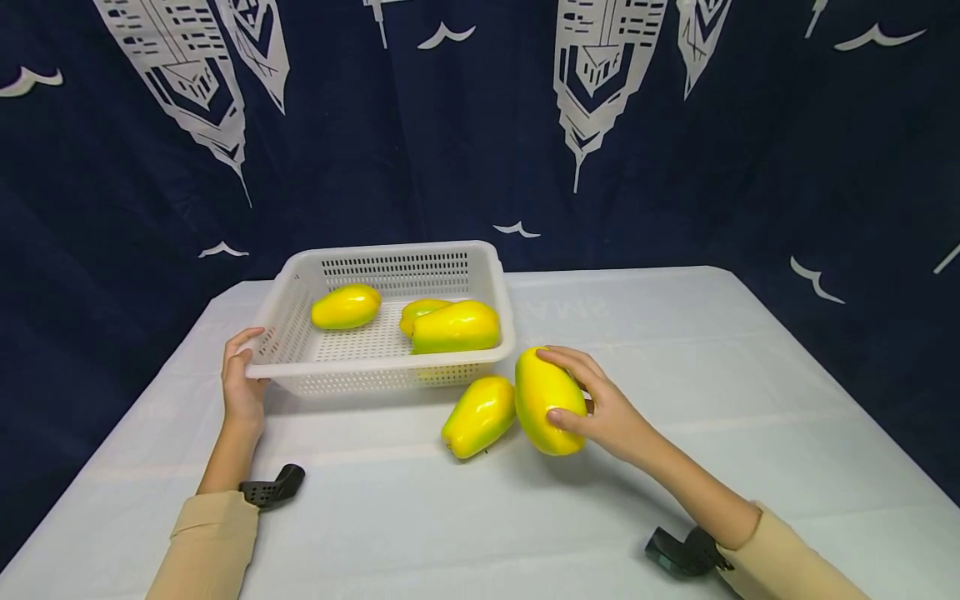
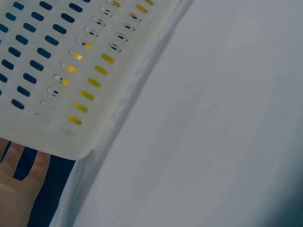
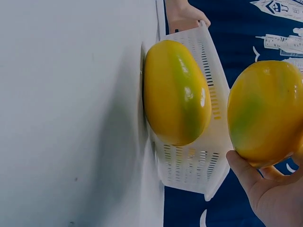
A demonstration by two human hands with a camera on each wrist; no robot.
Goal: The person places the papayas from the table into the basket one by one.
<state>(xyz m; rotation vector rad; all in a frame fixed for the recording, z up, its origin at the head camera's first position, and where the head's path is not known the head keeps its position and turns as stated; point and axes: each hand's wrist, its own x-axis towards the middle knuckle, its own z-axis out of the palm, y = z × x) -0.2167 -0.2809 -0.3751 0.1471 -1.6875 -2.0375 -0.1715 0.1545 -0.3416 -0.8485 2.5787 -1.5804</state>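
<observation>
In the head view my right hand [image 1: 611,412] grips a yellow-green papaya [image 1: 547,404], thumb on its near side and fingers over its far side. The right wrist view shows this held papaya [image 3: 265,111] raised off the table. A second papaya [image 1: 480,417] lies on the table just left of it, in front of a white perforated plastic basket [image 1: 375,371]. My left hand [image 1: 243,383] holds the basket's near left corner by the rim. Inside the basket, one papaya [image 1: 347,307] sits at the left, and a papaya [image 1: 457,327] at the right partly hides another papaya [image 1: 420,310].
A white cloth [image 1: 360,517] covers the table. Behind it hangs a dark blue curtain [image 1: 450,150] with white printed shapes. Black wrist cameras [image 1: 273,486] are strapped to both forearms, below beige sleeves [image 1: 213,542].
</observation>
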